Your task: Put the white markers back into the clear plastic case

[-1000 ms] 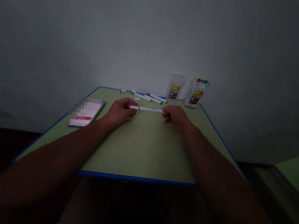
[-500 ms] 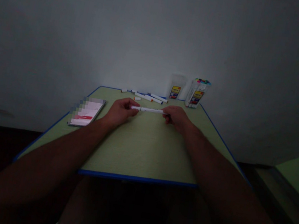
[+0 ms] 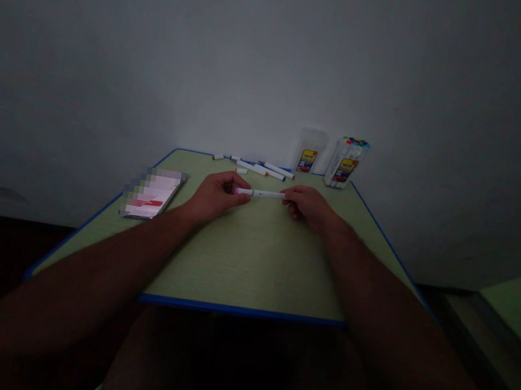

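Note:
Between my two hands a white marker lies nearly level, just above the table. My left hand pinches its left end, where a pinkish cap end shows by the fingertips. The other end sits in the closed fingers of my right hand. Just behind my left hand a loose white cap with an orange end rests on the table. Several white markers lie beyond it, their tips partly hard to make out in the dim light.
The pale green table has a blue edge and meets a grey wall. At the back right stand a clear marker case and a second case full of markers with coloured ends. A phone lies on the left.
My left hand has shifted slightly right, closer to my right hand, and less of the marker shows between them. Both hands keep their hold. The view has moved slightly.

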{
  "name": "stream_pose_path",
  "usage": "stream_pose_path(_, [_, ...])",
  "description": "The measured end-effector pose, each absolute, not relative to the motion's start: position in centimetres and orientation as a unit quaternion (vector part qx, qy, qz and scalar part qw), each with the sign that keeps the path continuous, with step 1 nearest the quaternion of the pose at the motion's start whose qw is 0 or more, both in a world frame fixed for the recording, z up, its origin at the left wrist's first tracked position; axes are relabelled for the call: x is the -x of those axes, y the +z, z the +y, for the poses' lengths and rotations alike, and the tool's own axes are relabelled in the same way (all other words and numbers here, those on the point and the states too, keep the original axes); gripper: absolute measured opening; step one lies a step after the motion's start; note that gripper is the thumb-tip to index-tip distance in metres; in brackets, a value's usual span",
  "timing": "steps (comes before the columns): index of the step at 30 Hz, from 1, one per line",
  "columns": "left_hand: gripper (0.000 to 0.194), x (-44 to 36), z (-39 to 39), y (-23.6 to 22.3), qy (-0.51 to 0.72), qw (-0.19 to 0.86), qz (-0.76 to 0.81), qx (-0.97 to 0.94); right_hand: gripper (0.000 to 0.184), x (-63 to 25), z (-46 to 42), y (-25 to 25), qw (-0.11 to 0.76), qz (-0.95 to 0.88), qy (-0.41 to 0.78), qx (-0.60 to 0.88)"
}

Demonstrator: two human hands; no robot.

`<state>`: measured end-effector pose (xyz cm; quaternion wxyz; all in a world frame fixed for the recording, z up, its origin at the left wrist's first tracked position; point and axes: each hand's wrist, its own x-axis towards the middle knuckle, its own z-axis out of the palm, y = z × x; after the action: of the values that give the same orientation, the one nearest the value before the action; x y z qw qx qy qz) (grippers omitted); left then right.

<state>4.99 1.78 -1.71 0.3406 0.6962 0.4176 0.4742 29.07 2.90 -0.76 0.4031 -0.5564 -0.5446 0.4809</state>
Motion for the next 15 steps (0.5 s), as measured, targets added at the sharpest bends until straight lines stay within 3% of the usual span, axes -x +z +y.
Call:
stream_pose_path(7, [0.014,-4.4,2.5,-2.0,0.451,0.253,0.507,-0.69,0.003,-28.8,2.8,-0.9,0.451,-0.579,0.438,0.519])
stream_pose_path(15, [0.007,-4.1,2.6,-1.8,0.399,0.175,0.56,-0.705,0.015,-28.0,1.9,-0.5,0.475,-0.626,0.42,0.453])
